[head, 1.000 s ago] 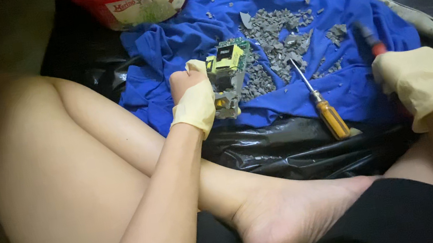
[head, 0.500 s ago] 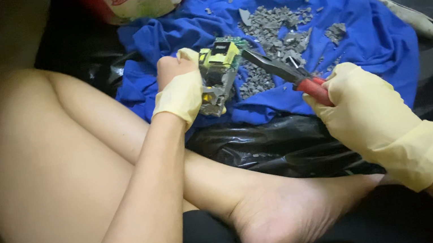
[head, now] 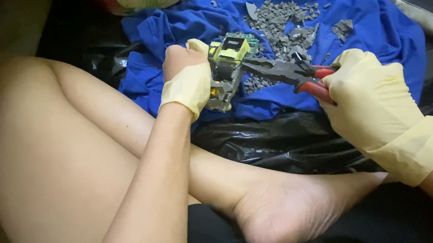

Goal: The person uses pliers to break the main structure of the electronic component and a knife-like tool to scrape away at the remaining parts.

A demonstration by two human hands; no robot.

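Our left hand (head: 187,77) grips the circuit board (head: 227,67) while our right hand (head: 374,100) clasps red-handled needle-nose pliers (head: 283,70), tips at the board, above the blue cloth (head: 385,27).

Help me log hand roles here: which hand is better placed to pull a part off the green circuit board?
Probably the right hand: it grips the red-handled pliers, whose tips already meet the green circuit board. The left hand is occupied steadying that board above the blue cloth.

A blue cloth (head: 360,8) spread over black plastic sheeting (head: 276,141) carries grey fragments (head: 284,20), seemingly broken components.
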